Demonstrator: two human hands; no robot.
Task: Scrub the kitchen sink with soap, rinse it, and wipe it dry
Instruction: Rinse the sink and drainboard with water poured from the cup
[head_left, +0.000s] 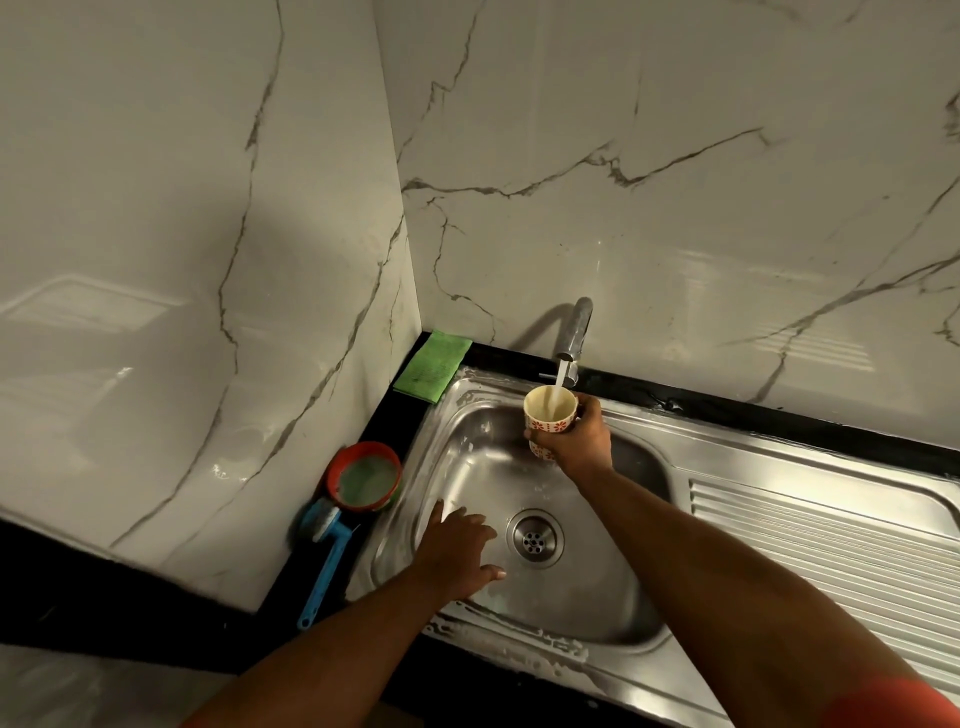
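Note:
The steel sink (613, 597) has soap foam along its front and back rims, and its drain (535, 538) sits in the middle of the basin. My right hand (579, 441) grips a cream cup with red flowers (549, 410) under the tap (574, 338). Water runs from the tap into the cup. My left hand (460, 551) lies flat with spread fingers on the basin's left inner wall, beside the drain.
A green cloth (432, 365) lies in the back corner of the black counter. Left of the sink stand a red bowl of soapy water (365, 478) and a blue-handled brush (324, 556). The ribbed drainboard (831, 540) stretches right. Marble walls close in behind and left.

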